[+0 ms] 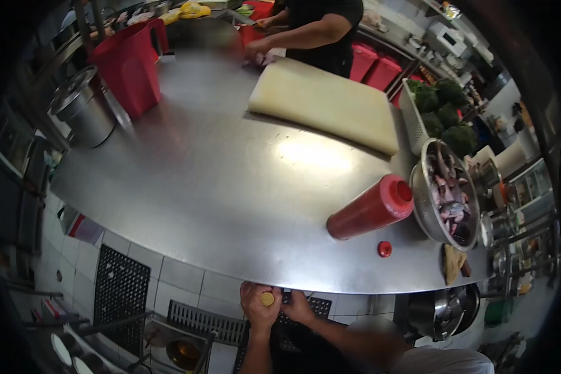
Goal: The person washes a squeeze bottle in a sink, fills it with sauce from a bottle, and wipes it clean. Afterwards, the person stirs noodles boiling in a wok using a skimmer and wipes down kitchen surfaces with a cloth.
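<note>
1. Bright metal tabletop (193, 181): a thick pale-yellow rectangular board (324, 103) lies toward its far right corner.
2. Just off the near edge, the person's left hand (258, 306) wraps around something with a round yellow top (267, 299).
3. The right hand (300, 308) is beside it, at a small black object (286, 296); whether gripping, I can't tell.
4. Toward the near right corner stands a red cylindrical plastic bottle (368, 210), a small round red cap (385, 249) beside it.
</note>
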A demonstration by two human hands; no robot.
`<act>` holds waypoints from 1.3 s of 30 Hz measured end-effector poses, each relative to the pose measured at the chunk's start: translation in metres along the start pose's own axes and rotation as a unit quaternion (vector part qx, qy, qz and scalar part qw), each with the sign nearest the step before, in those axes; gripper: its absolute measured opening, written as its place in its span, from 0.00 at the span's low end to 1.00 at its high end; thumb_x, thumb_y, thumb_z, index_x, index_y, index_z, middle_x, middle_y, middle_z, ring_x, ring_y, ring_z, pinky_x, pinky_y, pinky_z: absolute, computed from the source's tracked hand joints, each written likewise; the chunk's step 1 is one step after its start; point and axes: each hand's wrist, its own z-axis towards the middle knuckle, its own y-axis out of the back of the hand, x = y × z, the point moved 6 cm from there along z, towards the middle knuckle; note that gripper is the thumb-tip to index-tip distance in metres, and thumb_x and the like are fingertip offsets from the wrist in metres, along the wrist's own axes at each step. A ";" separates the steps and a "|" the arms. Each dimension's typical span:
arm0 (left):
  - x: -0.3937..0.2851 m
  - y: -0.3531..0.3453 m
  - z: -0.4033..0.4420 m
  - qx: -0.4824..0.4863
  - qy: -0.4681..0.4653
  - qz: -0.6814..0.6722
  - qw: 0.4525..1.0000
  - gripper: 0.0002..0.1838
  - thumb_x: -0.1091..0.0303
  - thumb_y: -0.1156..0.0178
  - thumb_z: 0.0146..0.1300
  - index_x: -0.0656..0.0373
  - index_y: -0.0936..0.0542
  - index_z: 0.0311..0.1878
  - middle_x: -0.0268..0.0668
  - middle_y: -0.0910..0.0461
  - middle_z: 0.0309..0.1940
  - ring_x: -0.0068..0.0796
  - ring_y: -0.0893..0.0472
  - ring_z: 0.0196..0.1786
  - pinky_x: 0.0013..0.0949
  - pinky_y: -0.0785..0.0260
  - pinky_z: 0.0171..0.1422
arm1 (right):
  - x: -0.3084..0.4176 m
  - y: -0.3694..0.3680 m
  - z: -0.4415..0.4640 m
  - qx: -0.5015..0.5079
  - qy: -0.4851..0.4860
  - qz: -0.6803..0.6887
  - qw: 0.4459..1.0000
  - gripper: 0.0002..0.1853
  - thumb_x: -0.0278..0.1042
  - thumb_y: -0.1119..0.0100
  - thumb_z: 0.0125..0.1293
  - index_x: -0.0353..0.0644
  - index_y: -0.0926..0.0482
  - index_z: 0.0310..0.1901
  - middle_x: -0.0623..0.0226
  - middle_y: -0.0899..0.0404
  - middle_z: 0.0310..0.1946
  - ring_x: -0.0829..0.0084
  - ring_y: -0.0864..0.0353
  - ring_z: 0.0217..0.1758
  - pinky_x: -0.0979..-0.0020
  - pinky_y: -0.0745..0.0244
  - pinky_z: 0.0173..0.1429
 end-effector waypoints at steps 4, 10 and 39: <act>-0.015 0.041 -0.018 -0.001 -0.012 0.065 0.998 0.09 0.74 0.32 0.51 0.56 0.25 0.29 0.35 0.16 0.33 0.44 0.17 0.49 0.53 0.34 0.64 | 0.044 -0.025 -0.023 0.032 0.026 0.080 0.996 0.39 0.29 0.27 0.48 0.34 0.35 0.63 0.51 0.29 0.55 0.52 0.25 0.58 0.61 0.30 0.63; -0.126 0.116 -0.024 -0.036 0.023 0.125 0.991 0.07 0.75 0.35 0.56 0.59 0.25 0.28 0.38 0.15 0.32 0.44 0.17 0.47 0.54 0.33 0.64 | 0.162 0.037 -0.070 0.124 0.182 0.021 0.975 0.41 0.35 0.24 0.49 0.39 0.34 0.64 0.51 0.31 0.56 0.53 0.25 0.58 0.62 0.27 0.61; -0.332 -0.064 0.070 0.225 -0.010 -0.150 0.963 0.13 0.70 0.34 0.64 0.67 0.24 0.46 0.43 0.20 0.48 0.30 0.21 0.48 0.30 0.29 0.57 | 0.211 0.259 -0.089 -0.196 0.155 0.016 0.968 0.22 0.41 0.34 0.62 0.37 0.22 0.54 0.52 0.18 0.45 0.52 0.18 0.47 0.58 0.23 0.51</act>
